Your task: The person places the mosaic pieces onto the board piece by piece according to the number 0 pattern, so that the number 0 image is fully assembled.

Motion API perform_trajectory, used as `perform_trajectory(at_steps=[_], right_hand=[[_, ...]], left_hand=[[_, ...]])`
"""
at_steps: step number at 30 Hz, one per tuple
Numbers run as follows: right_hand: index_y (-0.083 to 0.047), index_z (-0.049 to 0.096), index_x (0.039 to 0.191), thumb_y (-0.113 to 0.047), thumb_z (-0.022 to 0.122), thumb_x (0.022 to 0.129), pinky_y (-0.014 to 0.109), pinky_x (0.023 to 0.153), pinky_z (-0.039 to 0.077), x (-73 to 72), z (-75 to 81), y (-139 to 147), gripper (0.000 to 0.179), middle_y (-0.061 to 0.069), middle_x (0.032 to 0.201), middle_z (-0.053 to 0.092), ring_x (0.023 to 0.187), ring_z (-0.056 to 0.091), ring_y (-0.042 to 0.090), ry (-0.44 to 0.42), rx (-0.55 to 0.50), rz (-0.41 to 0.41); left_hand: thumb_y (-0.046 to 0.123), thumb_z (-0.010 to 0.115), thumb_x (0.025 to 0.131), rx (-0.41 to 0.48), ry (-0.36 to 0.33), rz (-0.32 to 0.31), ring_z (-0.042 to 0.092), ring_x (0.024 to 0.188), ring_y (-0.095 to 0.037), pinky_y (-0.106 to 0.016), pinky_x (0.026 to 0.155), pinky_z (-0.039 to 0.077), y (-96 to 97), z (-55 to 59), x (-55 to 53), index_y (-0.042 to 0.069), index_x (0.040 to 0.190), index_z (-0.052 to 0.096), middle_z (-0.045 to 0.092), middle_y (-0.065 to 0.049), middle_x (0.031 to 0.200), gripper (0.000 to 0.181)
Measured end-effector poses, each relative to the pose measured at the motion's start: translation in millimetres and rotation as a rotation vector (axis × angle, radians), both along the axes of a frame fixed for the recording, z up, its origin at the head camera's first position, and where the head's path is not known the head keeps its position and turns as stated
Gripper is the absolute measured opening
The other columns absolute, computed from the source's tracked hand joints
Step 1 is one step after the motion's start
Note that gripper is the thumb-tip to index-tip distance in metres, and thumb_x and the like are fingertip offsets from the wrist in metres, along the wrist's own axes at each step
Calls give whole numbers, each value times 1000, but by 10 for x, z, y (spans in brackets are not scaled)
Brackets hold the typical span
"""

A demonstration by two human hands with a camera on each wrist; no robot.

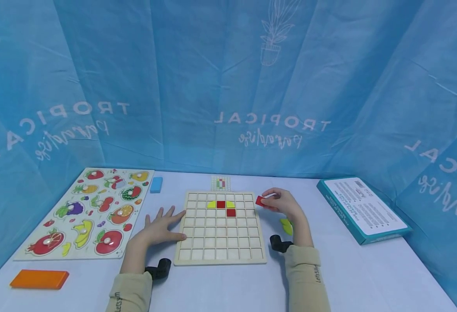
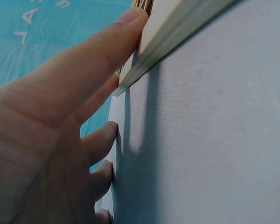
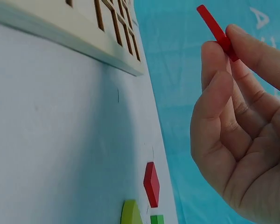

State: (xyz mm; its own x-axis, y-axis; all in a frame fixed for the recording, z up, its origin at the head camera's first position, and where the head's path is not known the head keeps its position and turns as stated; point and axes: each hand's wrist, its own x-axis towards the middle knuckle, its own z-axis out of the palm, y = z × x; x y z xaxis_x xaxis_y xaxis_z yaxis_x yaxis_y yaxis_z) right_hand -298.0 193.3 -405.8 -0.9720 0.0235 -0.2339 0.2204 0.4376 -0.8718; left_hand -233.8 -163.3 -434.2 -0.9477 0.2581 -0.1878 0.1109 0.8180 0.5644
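A pale wooden grid board [image 1: 216, 255] lies on the white table, with two yellow pieces [image 1: 211, 204] and two red squares [image 1: 231, 212] in its upper cells. My left hand [image 1: 159, 231] is spread at the board's left side, with its thumb and a finger touching the rim [image 2: 149, 51]. Off the upper right edge of the board, my right hand [image 1: 284, 203] pinches a thin red tile [image 3: 213, 25] between thumb and fingers, raised above the table in the right wrist view. Below that hand lie a loose red piece [image 3: 151, 184], a yellow-green piece [image 3: 130, 213] and a green piece [image 3: 157, 219].
A small pattern card [image 1: 221, 183] lies behind the board. To the left are a fruit puzzle board [image 1: 113, 197], a blue block [image 1: 156, 185] and an orange block [image 1: 39, 279]. A teal box [image 1: 362, 210] lies at the right. Blue printed cloth [image 1: 189, 86] hangs behind the table.
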Motion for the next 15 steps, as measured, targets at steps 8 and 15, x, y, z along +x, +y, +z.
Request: perform_trajectory(at_steps=[8,15], right_hand=[[-7,62,106,-18,71,81,32,73,51,9,16,-100,29,11,97,65,81,60,20,0,-5,48],[-4,65,102,-14,70,82,31,72,52,20,34,-169,24,9,93,66,78,60,16,-4,-55,105]], left_hand=[[44,71,75,0,0,0,-4,135,-51,-70,99,-11,2,3,1,9,143,35,16,-27,149,84],[44,71,75,1,-1,-2,-4,135,-51,-70,99,-11,-6,-10,-7,10,143,35,16,-27,149,84]])
